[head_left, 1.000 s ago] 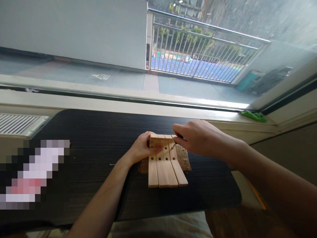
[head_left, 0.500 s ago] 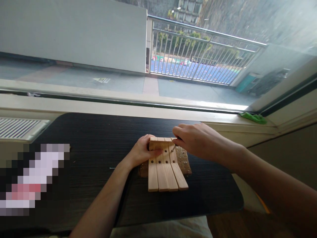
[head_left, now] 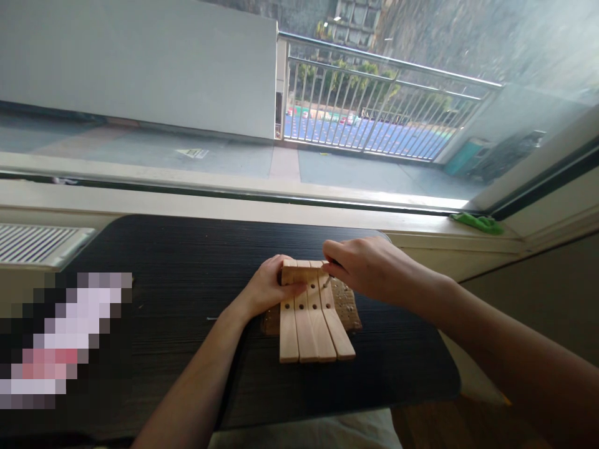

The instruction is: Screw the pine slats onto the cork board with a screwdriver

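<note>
Left hand (head_left: 266, 290) grip closed on slat block (head_left: 311, 324); right hand (head_left: 369, 271) grip pinching thin tool (head_left: 326, 282) against it.

Light: bright daylight came through the window (head_left: 327, 93) ahead; indoors was dimmer.
Glare: a white strip burned out along the sill (head_left: 421, 198); the upper-right glass looked hazy.
Shadows: soft, faint on the dark table (head_left: 163, 268); the pale wooden slats (head_left: 311, 324) were evenly lit.
Focus: centre fairly sharp; the tool (head_left: 326, 280) in the right hand (head_left: 369, 271) was too small to make out.
Edges: the window frame bowed; the near forearm (head_left: 538, 386) smeared.
</note>
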Demonstrator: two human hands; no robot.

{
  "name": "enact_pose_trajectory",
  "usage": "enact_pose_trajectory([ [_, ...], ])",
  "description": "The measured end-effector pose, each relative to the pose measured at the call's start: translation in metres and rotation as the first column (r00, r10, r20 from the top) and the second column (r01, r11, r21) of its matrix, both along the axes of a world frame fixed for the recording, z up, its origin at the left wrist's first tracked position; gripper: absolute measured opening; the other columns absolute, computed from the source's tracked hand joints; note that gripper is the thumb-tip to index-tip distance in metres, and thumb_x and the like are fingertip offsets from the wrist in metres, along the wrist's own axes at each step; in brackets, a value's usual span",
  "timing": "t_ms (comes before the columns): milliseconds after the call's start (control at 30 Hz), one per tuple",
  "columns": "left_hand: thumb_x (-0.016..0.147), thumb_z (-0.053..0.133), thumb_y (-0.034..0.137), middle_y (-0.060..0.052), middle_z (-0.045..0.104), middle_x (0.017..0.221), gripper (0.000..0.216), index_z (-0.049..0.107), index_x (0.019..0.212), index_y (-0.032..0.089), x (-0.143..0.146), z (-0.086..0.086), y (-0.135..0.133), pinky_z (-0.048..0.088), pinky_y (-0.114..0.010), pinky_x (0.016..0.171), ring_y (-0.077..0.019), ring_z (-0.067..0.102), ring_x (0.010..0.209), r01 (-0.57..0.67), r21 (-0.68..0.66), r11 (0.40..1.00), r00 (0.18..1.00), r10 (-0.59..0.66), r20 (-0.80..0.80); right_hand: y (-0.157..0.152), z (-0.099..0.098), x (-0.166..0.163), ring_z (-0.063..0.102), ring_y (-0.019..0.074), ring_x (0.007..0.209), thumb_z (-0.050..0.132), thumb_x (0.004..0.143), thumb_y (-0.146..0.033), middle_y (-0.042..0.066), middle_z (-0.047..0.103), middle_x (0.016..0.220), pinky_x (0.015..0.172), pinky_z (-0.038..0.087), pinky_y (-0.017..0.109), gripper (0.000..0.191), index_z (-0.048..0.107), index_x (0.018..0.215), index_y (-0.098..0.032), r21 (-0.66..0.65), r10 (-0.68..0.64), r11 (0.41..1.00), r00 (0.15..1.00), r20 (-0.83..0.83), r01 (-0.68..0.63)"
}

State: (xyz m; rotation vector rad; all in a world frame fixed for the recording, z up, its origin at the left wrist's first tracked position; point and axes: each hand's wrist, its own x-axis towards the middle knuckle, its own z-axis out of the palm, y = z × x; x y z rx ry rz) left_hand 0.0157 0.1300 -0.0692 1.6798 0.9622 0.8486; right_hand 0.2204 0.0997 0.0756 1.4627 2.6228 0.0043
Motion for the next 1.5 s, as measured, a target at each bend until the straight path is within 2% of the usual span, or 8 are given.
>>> enact_pose_trajectory([
  [133,0.07,0.079,0.035,-0.001,0.06,0.077,0.03,0.057,0.082,0.02,0.0001,0.0008,0.0001,0.047,-0.029,0.064,-0.0178,0.058,0.074,-0.003,0.022,1.0,1.0,0.004,-0.006,-0.0021,0.0015,0.0001,0.04,0.0102,0.051,0.046,0.091,-0.024,0.004,0.066,0.072,0.054,0.014,0.032,0.01,0.054,0.091,-0.018,-0.003,0.029,1.0,0.999,-0.018,-0.029],
  [267,0.069,0.079,0.035,0.0,0.06,0.077,0.03,0.057,0.083,0.02,0.0004,0.0019,-0.0004,0.047,-0.029,0.064,-0.0183,0.058,0.074,-0.014,0.036,0.999,1.0,0.015,-0.015,-0.0041,0.0025,-0.0005,0.039,0.0108,0.052,0.046,0.086,-0.02,0.004,0.065,0.073,0.054,0.013,0.032,0.009,0.053,0.091,-0.018,-0.014,0.035,0.999,0.999,-0.036,-0.035],
  [600,0.068,0.08,0.032,-0.001,0.06,0.078,0.031,0.058,0.088,0.02,0.0004,0.0005,-0.0007,0.048,-0.03,0.066,-0.0189,0.059,0.076,-0.014,0.015,1.0,1.0,0.014,0.008,-0.0038,0.0045,-0.0034,0.04,0.0115,0.054,0.045,0.086,-0.018,0.003,0.065,0.072,0.055,0.015,0.032,0.01,0.055,0.089,-0.019,-0.051,0.033,0.998,0.999,-0.036,-0.035],
  [1000,0.068,0.078,0.033,0.0,0.058,0.078,0.029,0.055,0.081,0.019,0.0009,-0.0001,0.0023,0.047,-0.029,0.065,-0.0175,0.056,0.074,0.003,0.052,0.999,0.999,-0.001,-0.037,-0.0027,0.0002,-0.0016,0.028,0.0104,0.051,0.047,0.084,-0.021,0.002,0.062,0.067,0.055,0.012,0.033,0.01,0.055,0.09,-0.019,-0.022,0.019,1.0,0.999,-0.034,-0.02],
  [1300,0.071,0.077,0.034,-0.001,0.059,0.079,0.028,0.057,0.085,0.02,0.0003,0.0005,0.0003,0.047,-0.03,0.068,-0.0182,0.058,0.076,-0.008,0.059,0.998,0.999,0.01,-0.04,-0.0031,0.0022,-0.0018,0.026,0.0101,0.049,0.046,0.087,-0.024,0.001,0.06,0.063,0.055,0.012,0.033,0.01,0.055,0.089,-0.019,-0.017,-0.002,1.0,1.0,-0.001,0.002],
  [1500,0.07,0.077,0.034,-0.001,0.06,0.079,0.029,0.056,0.083,0.02,0.0005,0.0008,0.0014,0.047,-0.03,0.068,-0.0186,0.058,0.076,0.004,0.063,0.998,0.999,-0.001,-0.047,-0.0026,0.0027,-0.0008,0.029,0.0102,0.049,0.045,0.092,-0.025,0.002,0.063,0.065,0.055,0.012,0.033,0.012,0.055,0.091,-0.019,-0.022,0.001,1.0,1.0,0.021,-0.001],
])
